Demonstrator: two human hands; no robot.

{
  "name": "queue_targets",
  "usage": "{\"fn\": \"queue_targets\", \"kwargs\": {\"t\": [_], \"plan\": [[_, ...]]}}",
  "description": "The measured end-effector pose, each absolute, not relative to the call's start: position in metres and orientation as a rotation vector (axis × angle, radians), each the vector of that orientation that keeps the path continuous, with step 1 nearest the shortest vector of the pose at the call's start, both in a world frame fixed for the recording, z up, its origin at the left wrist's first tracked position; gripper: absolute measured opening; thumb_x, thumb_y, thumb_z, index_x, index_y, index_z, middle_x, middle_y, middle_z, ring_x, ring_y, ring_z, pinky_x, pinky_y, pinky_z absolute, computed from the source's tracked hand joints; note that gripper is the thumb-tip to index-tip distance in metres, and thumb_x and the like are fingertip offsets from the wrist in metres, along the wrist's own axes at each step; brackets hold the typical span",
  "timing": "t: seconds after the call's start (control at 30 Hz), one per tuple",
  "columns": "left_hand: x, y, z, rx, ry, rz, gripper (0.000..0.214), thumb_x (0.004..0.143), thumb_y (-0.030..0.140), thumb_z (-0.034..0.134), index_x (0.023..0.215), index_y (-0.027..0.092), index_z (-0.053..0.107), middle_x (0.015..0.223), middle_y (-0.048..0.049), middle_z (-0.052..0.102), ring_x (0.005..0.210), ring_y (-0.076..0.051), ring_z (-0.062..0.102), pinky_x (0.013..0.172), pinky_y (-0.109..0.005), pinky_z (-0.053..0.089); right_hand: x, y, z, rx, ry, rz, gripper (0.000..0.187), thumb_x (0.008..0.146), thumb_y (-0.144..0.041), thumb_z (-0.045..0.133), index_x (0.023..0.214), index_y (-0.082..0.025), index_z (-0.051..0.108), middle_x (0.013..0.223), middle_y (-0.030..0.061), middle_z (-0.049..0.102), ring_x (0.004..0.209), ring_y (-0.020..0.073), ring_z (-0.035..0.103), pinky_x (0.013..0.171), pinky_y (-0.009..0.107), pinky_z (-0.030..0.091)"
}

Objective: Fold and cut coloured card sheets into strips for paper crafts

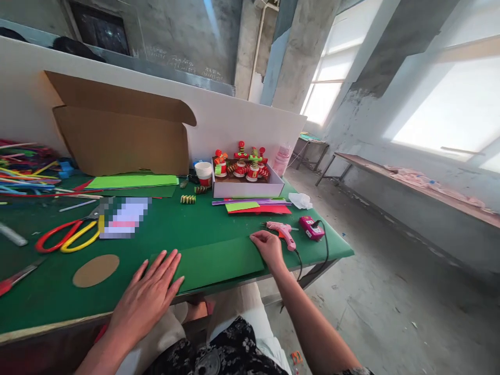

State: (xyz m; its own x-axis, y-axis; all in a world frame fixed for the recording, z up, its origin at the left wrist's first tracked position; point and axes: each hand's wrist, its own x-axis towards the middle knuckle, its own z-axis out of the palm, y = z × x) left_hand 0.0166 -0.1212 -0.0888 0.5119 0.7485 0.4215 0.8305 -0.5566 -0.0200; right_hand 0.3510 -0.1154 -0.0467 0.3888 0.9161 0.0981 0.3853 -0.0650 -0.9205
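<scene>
A long dark green sheet of paper [219, 261] lies along the front edge of the green-covered table. My left hand [152, 284] rests flat on its left end, fingers stretched out. At the far right corner, my right hand [267, 247] pinches the paper between thumb and fingers. Just past that hand lies a pink glue gun [284, 233], its cord hanging over the table edge. Left of my left hand is a brown cardboard oval [96, 271], with scissors [74, 234] with red and yellow handles behind it.
A white box [250, 188] holds several red-and-green figures at the back. Paper strips [258, 207], a crumpled tissue [300, 201] and a magenta plug block [311, 228] lie on the right. An open cardboard box [125, 135] and many pipe cleaners [27, 172] are at the left.
</scene>
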Motion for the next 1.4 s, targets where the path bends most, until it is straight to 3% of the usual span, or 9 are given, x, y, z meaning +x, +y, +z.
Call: {"fn": "queue_targets", "kwargs": {"t": [0.07, 0.13, 0.3, 0.47, 0.7, 1.1, 1.2, 1.3, 1.4], "plan": [[0.022, -0.127, -0.08, -2.543, -1.409, -0.481, 0.058, 0.1, 0.047, 0.026, 0.142, 0.019, 0.055, 0.149, -0.0109, 0.055, 0.141, -0.032, 0.048, 0.109, -0.055, 0.042, 0.353, -0.122, -0.041, -1.662, -1.217, 0.609, 0.017, 0.074, -0.036, 0.068, 0.078, -0.02, 0.073, 0.078, 0.0058, 0.075, 0.078, 0.0256, 0.068, 0.083, 0.042, 0.054], [0.037, -0.133, -0.069, -2.548, -1.447, -0.427, 0.054, 0.101, 0.04, 0.029, 0.143, 0.017, 0.054, 0.152, -0.0115, 0.052, 0.144, -0.031, 0.044, 0.111, -0.055, 0.041, 0.348, -0.125, -0.038, -1.662, -1.296, 0.48, 0.023, 0.08, -0.034, 0.063, 0.094, -0.02, 0.075, 0.098, 0.01, 0.076, 0.099, 0.0291, 0.067, 0.098, 0.048, 0.049], [0.102, -0.127, -0.048, -2.739, -1.409, -0.306, 0.054, 0.094, 0.014, 0.035, 0.147, 0.016, 0.048, 0.156, -0.0102, 0.047, 0.148, -0.022, 0.037, 0.119, -0.045, 0.035, 0.294, -0.128, -0.042, -1.588, -2.015, 0.219, 0.045, 0.098, -0.021, 0.034, 0.126, -0.015, 0.068, 0.132, 0.0156, 0.067, 0.129, 0.0247, 0.058, 0.112, 0.043, 0.042], [0.116, -0.116, -0.051, -2.699, -1.533, -0.266, 0.052, 0.099, 0.027, 0.034, 0.147, 0.011, 0.046, 0.156, -0.0109, 0.046, 0.147, -0.023, 0.039, 0.119, -0.043, 0.037, 0.267, -0.132, -0.048, -1.85, -2.293, 0.174, 0.055, 0.102, -0.032, 0.036, 0.151, -0.007, 0.045, 0.157, 0.0173, 0.04, 0.148, 0.0302, 0.035, 0.122, 0.05, 0.027], [0.046, -0.121, -0.06, -2.532, -1.695, -0.261, 0.064, 0.101, 0.043, 0.028, 0.15, 0.003, 0.039, 0.159, -0.0161, 0.038, 0.148, -0.031, 0.036, 0.119, -0.055, 0.033, 0.298, -0.143, -0.047, -2.086, -2.244, 0.105, 0.075, 0.102, -0.057, 0.03, 0.157, -0.006, 0.032, 0.161, 0.0168, 0.03, 0.152, 0.0309, 0.027, 0.124, 0.051, 0.018], [-0.013, -0.136, -0.078, -2.403, -1.6, -0.446, 0.075, 0.1, 0.051, 0.012, 0.144, 0.003, 0.049, 0.151, -0.0203, 0.05, 0.141, -0.036, 0.046, 0.112, -0.059, 0.036, 0.331, -0.172, -0.05, -2.163, -2.074, 0.088, 0.067, 0.103, -0.05, 0.035, 0.153, -0.006, 0.041, 0.159, 0.0179, 0.035, 0.15, 0.0324, 0.031, 0.124, 0.055, 0.018], [-0.014, -0.136, -0.084, -2.44, -1.51, -0.497, 0.077, 0.098, 0.059, 0.015, 0.148, 0.008, 0.046, 0.152, -0.0192, 0.05, 0.143, -0.037, 0.043, 0.111, -0.06, 0.036, 0.346, -0.186, -0.06, -2.029, -1.995, 0.077, 0.064, 0.101, -0.049, 0.043, 0.149, -0.008, 0.047, 0.154, 0.0205, 0.044, 0.146, 0.034, 0.039, 0.122, 0.057, 0.024], [-0.011, -0.135, -0.088, -2.569, -1.335, -0.531, 0.077, 0.096, 0.067, 0.025, 0.149, 0.015, 0.045, 0.151, -0.0162, 0.052, 0.142, -0.035, 0.045, 0.108, -0.054, 0.041, 0.356, -0.198, -0.066, -1.863, -1.986, 0.097, 0.069, 0.096, -0.05, 0.054, 0.153, -0.012, 0.042, 0.152, 0.0207, 0.048, 0.144, 0.0346, 0.042, 0.119, 0.06, 0.029], [-0.01, -0.127, -0.085, -2.684, -1.286, -0.51, 0.062, 0.097, 0.058, 0.034, 0.143, 0.022, 0.054, 0.141, -0.014, 0.062, 0.128, -0.032, 0.058, 0.098, -0.047, 0.049, 0.359, -0.2, -0.06, -1.746, -2.053, 0.169, 0.078, 0.09, -0.047, 0.066, 0.157, -0.02, 0.036, 0.156, 0.017, 0.043, 0.148, 0.034, 0.036, 0.12, 0.06, 0.029]]}}
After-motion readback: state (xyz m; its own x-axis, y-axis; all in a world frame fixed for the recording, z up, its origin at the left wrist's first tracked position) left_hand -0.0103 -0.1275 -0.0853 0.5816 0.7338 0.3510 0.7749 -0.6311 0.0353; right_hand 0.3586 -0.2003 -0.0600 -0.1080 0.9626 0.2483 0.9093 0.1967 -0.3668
